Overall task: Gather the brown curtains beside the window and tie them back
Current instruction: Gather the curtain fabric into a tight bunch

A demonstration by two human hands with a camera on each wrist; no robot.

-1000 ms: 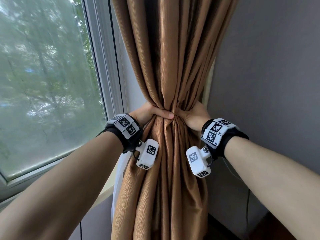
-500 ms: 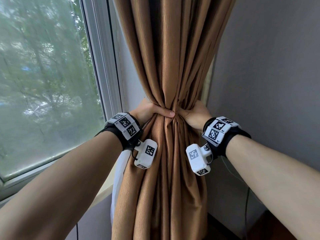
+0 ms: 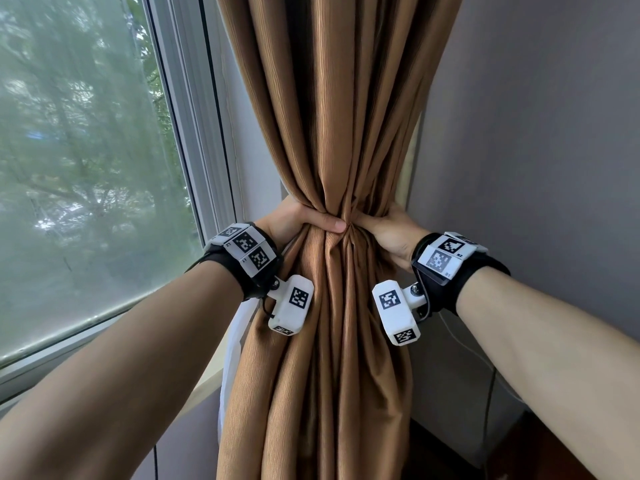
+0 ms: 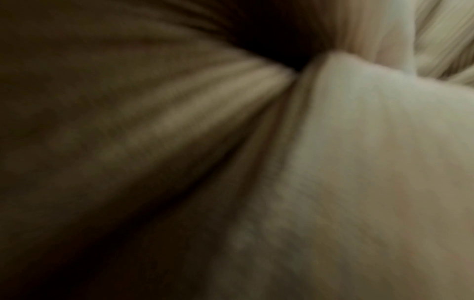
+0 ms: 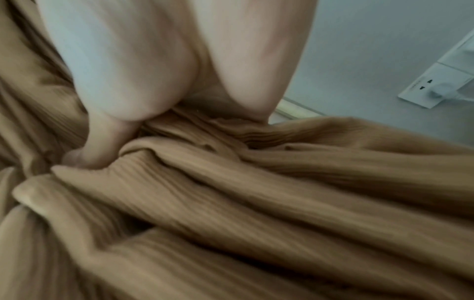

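A ribbed brown curtain (image 3: pixel 332 109) hangs between the window and the grey wall, bunched into a narrow waist at mid height. My left hand (image 3: pixel 301 221) grips that waist from the left, thumb laid across the front folds. My right hand (image 3: pixel 384 228) grips it from the right, thumb tip meeting the left thumb; its fingers are hidden behind the cloth. The right wrist view shows my thumb (image 5: pixel 97 142) pressed into the gathered curtain (image 5: pixel 256 192). The left wrist view is dark and blurred, filled with curtain folds (image 4: pixel 179 121). No tie-back is visible.
The window (image 3: pixel 86 168) with its white frame (image 3: pixel 194 116) is on the left, a sill below. A white sheer (image 3: pixel 233 344) hangs behind the curtain's left edge. The grey wall (image 3: pixel 536 133) stands right, with a wall socket (image 5: pixel 436 85) and a cable (image 3: pixel 490 393).
Both hands have shifted slightly upward with the bunched curtain in them; the grip looks the same.
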